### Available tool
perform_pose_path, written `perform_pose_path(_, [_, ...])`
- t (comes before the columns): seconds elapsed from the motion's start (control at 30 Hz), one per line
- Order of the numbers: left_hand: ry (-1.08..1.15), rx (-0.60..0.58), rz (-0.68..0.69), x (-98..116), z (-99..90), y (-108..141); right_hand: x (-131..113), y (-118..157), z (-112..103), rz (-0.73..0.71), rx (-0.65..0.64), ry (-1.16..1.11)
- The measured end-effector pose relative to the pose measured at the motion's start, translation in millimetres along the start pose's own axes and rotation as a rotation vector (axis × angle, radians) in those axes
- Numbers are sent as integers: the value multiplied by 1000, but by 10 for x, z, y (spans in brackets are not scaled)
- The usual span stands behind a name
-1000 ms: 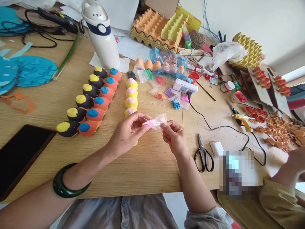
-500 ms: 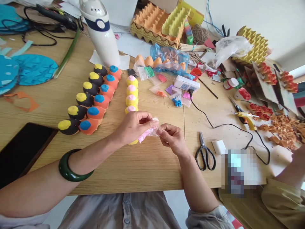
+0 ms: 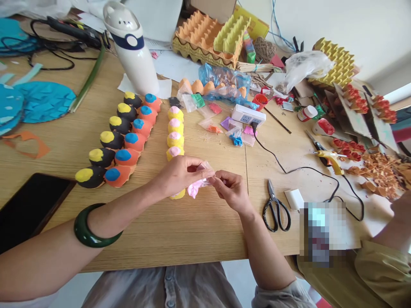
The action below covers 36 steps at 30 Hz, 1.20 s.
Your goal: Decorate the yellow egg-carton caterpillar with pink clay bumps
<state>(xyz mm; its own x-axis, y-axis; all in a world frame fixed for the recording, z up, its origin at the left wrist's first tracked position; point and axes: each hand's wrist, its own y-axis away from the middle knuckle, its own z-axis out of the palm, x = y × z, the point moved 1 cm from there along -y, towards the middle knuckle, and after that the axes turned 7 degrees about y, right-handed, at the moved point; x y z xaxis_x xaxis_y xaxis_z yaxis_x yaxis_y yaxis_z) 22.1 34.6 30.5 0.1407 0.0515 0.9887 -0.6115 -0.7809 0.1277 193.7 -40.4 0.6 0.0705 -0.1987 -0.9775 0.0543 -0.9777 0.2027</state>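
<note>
Holding a clear bag (image 3: 205, 165), left fingers (image 3: 203, 173) and right fingers (image 3: 221, 185) pinching, pink lump (image 3: 193, 189) below

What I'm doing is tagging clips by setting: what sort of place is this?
Probably a craft workspace, judging by the yellow glue gun, scissors and brightly colored egg-tray strips.

The wood-grain tabletop (image 3: 205, 235), crossed by a thin dark seam, carries three egg-carton strips: black cups with yellow tops (image 3: 116, 140) right beside orange cups with blue tops (image 3: 138, 141), and – set apart – yellow cups with pink tops (image 3: 175, 139). A dark-screened phone or tablet (image 3: 30, 209) lies at the left. On the right lie black-handled scissors (image 3: 272, 197), a white square block (image 3: 294, 199) and a yellow glue gun (image 3: 335, 164) – with a white power strip (image 3: 248, 114) and small bags of coloured clay (image 3: 213, 128) farther back.
</note>
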Motion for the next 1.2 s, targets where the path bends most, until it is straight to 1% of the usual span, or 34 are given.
perform_pose_path(0.03, [-25, 1, 0, -7, -9, -7, 5, -2, 1, 11, -7, -7])
perform_pose_path(0.1, [-104, 58, 34, -7, -28, -13, 20, -8, 4, 54, -28, -60])
perform_pose_path(0.17, [-118, 82, 52, -2, -35, -10, 36, -12, -2, 58, -17, -80])
perform_pose_path(0.23, [-82, 38, 34, -3, -38, -9, 48, -15, -7, 27, 21, -56])
perform_pose_path(0.3, [-77, -1, 7, -10, -57, -31, 66, -23, 2, 30, 44, -76])
perform_pose_path(0.37, [-104, 27, -3, -20, -105, -112, 92, -41, 32, 85, 36, -181])
perform_pose_path(0.4, [-108, 68, -3, -24, -139, -185, 106, -52, 49, 113, 45, -249])
perform_pose_path(0.47, [-66, 136, -7, -31, -209, -404, 137, -78, 72, 144, 111, -385])
perform_pose_path(0.53, [36, 229, -49, -35, -273, -708, 174, -103, 77, 135, 170, -501])
perform_pose_path(0.57, [70, 274, -53, -31, -298, -880, 195, -116, 73, 117, 178, -551])
perform_pose_path(0.6, [89, 327, -38, -22, -319, -1055, 217, -128, 65, 100, 170, -595])
perform_pose_path(0.67, [83, 395, 32, 7, -344, -1394, 255, -149, 43, 84, 131, -670])
perform_pose_path(0.73, [66, 424, 74, 35, -353, -1679, 269, -164, 18, 95, 96, -728])
perform_pose_path(0.77, [2, 449, 105, 48, -356, -1788, 262, -168, 7, 105, 85, -753])
perform_pose_path(0.83, [-40, 476, 127, 65, -356, -1916, 225, -171, -13, 114, 90, -794])
perform_pose_path(0.87, [-54, 510, 167, 74, -351, -1925, 199, -171, -21, 116, 100, -810])
perform_pose_path(0.9, [-67, 543, 258, 90, -339, -1893, 174, -171, -28, 115, 113, -823])
perform_pose_path(0.93, [-80, 553, 351, 108, -317, -1821, 151, -171, -33, 112, 121, -833])
perform_pose_path(0.97, [-95, 524, 416, 126, -283, -1712, 133, -171, -37, 107, 126, -844])
perform_pose_path(1.03, [-158, 390, 482, 153, -187, -1407, 116, -173, -38, 100, 128, -864])
perform_pose_path(1.1, [-268, 197, 564, 150, -71, -1044, 120, -173, -34, 100, 136, -879])
perform_pose_path(1.17, [-358, 41, 693, 92, 30, -707, 130, -166, -27, 109, 144, -880])
perform_pose_path(1.2, [-402, -2, 739, 40, 67, -569, 135, -161, -22, 114, 140, -877])
